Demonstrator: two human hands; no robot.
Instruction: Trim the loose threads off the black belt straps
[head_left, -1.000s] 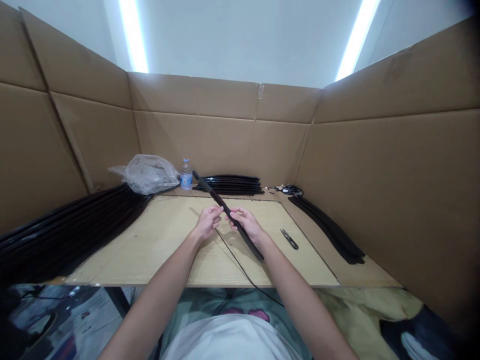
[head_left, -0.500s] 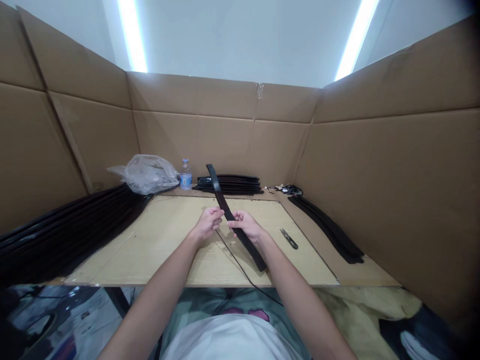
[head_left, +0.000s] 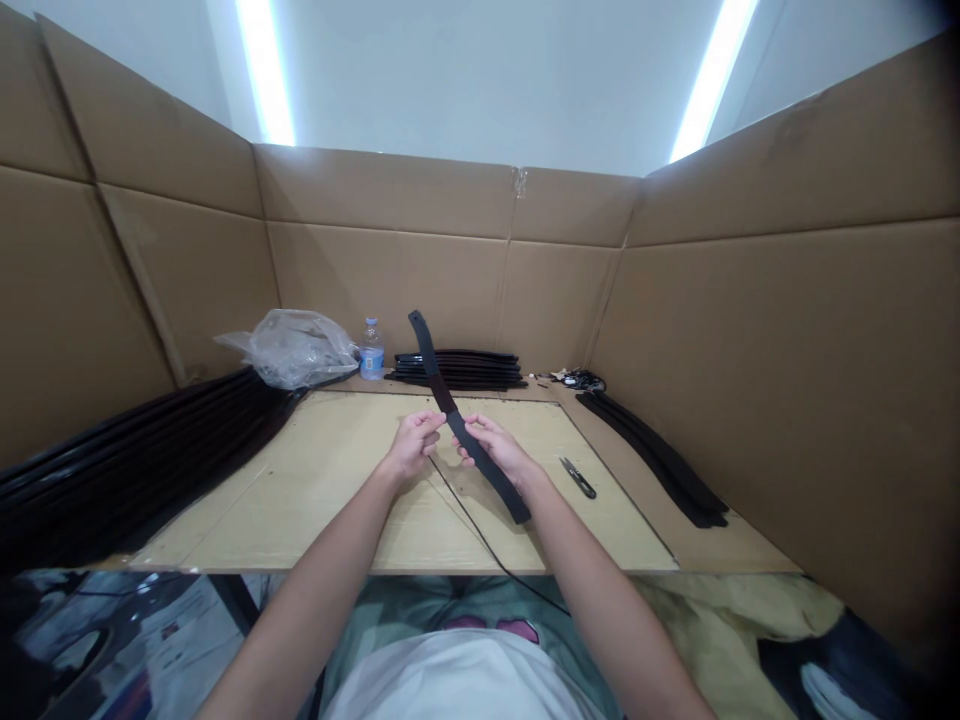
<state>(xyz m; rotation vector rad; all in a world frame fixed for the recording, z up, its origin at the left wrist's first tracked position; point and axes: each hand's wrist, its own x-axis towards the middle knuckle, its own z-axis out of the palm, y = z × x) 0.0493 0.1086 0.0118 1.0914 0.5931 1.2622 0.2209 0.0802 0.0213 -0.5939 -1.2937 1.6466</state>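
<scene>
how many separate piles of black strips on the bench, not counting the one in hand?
3. A big pile of black strips along the left wall, a small stack at the back centre, a third bunch along the right wall. Counts within each pile cannot be told.

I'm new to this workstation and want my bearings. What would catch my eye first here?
Both hands meet at the middle of the wooden tabletop: the left hand and right hand grip a long black strip slanting up and away. A big pile of black strips lies along the left cardboard wall, and small thread snips lie right of the hands.
</scene>
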